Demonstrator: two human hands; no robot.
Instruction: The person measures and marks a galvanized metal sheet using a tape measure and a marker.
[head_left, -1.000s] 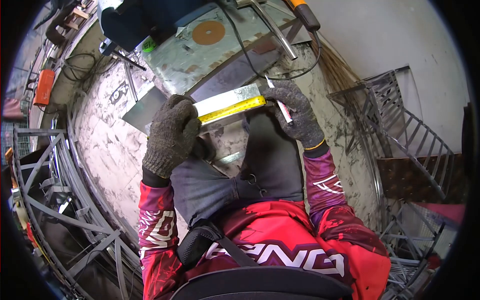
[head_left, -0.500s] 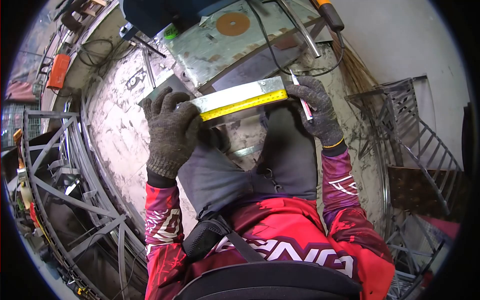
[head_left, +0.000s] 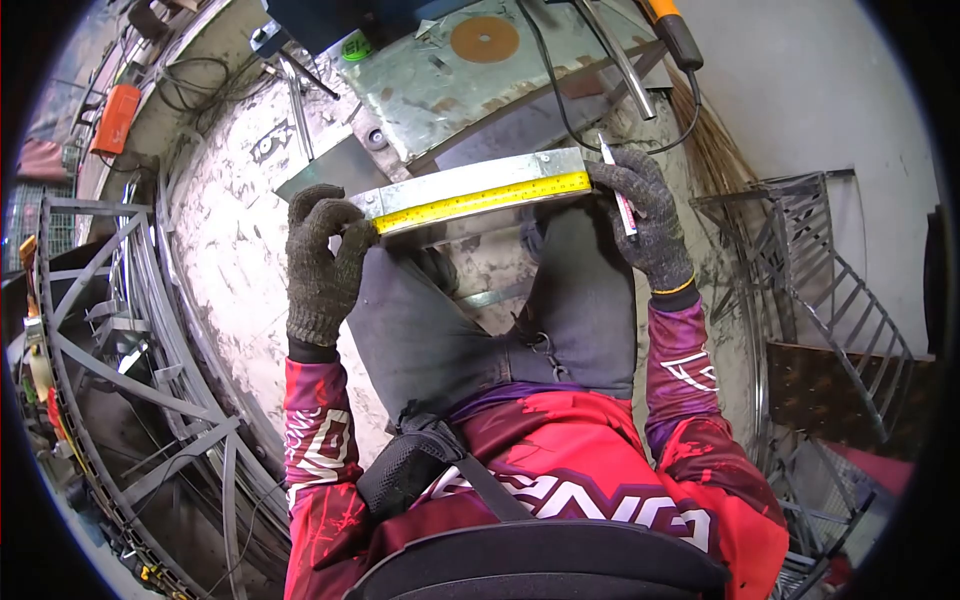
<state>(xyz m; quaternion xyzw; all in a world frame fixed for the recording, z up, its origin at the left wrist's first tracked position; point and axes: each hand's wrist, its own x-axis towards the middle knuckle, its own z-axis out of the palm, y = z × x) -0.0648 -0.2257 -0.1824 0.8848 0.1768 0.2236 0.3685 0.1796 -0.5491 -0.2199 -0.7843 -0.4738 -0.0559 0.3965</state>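
Note:
A yellow tape measure blade [head_left: 480, 203] runs along the edge of a silver metal bar [head_left: 470, 178] above my knees. My left hand [head_left: 328, 262], in a dark knitted glove, is closed with thumb and fingers at the blade's left end. Whether a tape case is inside that hand, I cannot see. My right hand [head_left: 648, 215], gloved too, is at the other end of the blade and the bar. A slim white marker pen [head_left: 622, 205] is held in its fingers, tip pointing up and away from me.
Beyond the bar is a worn metal-topped surface [head_left: 440, 90] with a brown cutting disc [head_left: 484, 39] and a green roll [head_left: 355, 45]. A flat grey plate [head_left: 335, 175] lies on the floor. Metal frames stand left [head_left: 140, 370] and right [head_left: 835, 270]. A power tool [head_left: 672, 30] trails a cable.
My left hand has shifted left and turned, uncovering more of the yellow blade and the bar's left end. My right hand has moved slightly right, still with the marker pen.

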